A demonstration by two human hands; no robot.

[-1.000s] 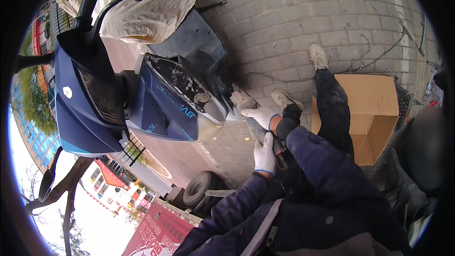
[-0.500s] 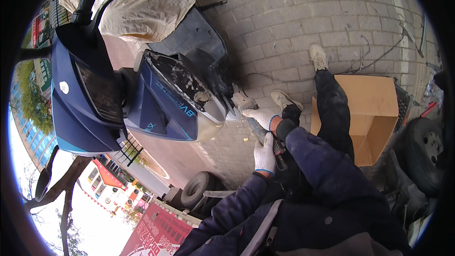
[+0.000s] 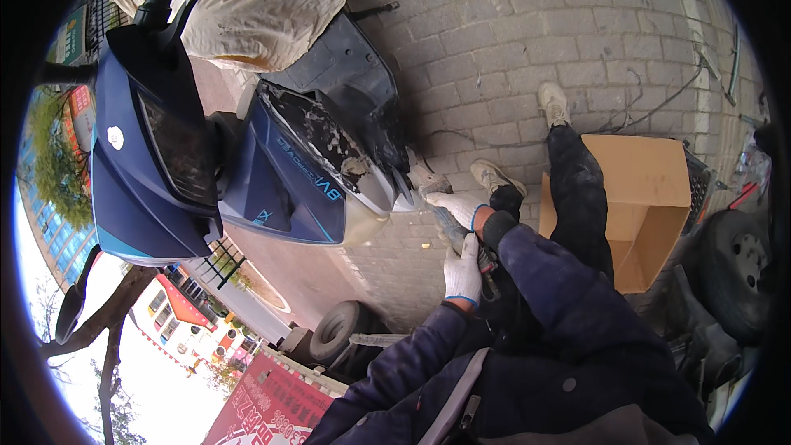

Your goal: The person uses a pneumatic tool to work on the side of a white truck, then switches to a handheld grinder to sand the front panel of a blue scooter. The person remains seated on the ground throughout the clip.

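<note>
My hands, in white knit gloves, both hold a grey, tube-bodied power tool (image 3: 447,227) that resembles an angle grinder. My right hand (image 3: 458,207) is closed over its front part. Farther back, my left hand (image 3: 463,273) wraps the rear of the body, thumb uppermost. The tool's dusty head points at the lower edge of a blue scooter (image 3: 288,181); whether they touch cannot be made out. On the scooter's side is a black area (image 3: 317,136) with ragged, peeling pale patches. Part of the tool is hidden behind my gloves.
An open cardboard box (image 3: 634,169) stands beside my leg. Past it are a wheel with a tyre (image 3: 737,264) and dark scrap parts. A thin cable (image 3: 659,107) lies on the paving. A beige cloth (image 3: 264,8) covers something behind the scooter; another tyre (image 3: 339,330) lies beyond my left arm.
The view has shifted slightly, so the scooter appears a little farther right. Both hands keep their grip on the power tool, nearly in the same place.
</note>
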